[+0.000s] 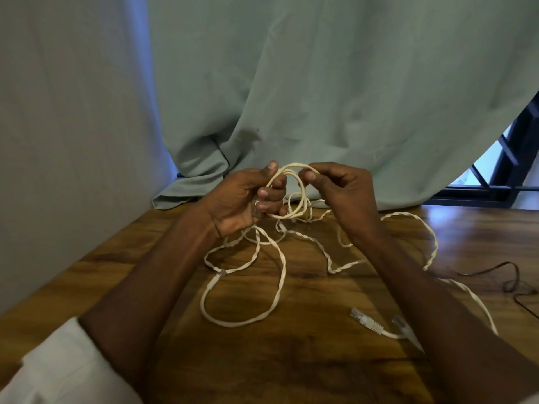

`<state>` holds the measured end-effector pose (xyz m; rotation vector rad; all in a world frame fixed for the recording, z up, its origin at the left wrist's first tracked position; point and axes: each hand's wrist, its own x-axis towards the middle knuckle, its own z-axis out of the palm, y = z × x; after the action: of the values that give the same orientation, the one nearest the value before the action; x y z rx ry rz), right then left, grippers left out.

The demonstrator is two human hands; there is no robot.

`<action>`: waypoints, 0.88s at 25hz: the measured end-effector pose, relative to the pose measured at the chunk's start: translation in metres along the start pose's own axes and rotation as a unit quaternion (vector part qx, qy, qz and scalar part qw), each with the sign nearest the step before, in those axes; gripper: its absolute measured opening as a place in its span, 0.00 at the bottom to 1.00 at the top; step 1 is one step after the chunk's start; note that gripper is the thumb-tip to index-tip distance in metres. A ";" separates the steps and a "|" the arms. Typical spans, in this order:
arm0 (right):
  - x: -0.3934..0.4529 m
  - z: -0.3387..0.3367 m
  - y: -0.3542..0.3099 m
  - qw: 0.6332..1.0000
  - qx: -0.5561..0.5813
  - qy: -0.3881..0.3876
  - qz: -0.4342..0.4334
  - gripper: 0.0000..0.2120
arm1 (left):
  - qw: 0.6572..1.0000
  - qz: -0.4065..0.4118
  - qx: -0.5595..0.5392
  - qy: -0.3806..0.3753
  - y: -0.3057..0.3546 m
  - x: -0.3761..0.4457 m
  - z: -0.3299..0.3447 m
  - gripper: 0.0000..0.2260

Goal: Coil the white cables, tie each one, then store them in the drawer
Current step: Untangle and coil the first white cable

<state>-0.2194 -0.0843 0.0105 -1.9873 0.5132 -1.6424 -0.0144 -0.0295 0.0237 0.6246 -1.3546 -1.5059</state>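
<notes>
Above the wooden table (306, 360) I hold a small coil of white cable (302, 196). My left hand (248, 199) grips the coil's left side with curled fingers. My right hand (341, 188) pinches the top of the coil between thumb and fingers. The rest of the white cable (274, 287) trails down in loose, twisted loops across the table. Two white plug ends (367, 320) lie near my right forearm. No drawer is in view.
A grey-green curtain (320, 97) hangs behind the table and drapes onto its back edge. A thin dark cable (507, 275) lies at the right of the table. A grey wall stands to the left, and a dark window frame (510, 158) shows at the right.
</notes>
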 end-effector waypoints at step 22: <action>-0.024 0.032 0.008 0.879 -0.410 -0.228 -0.083 0.13 | 0.831 0.357 -0.299 0.304 0.040 -0.011 -0.057 0.19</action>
<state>-0.1930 -0.0724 -0.0181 -2.9900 0.9806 -1.0223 0.0518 -0.0405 0.0447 0.1186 -0.4615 -0.8947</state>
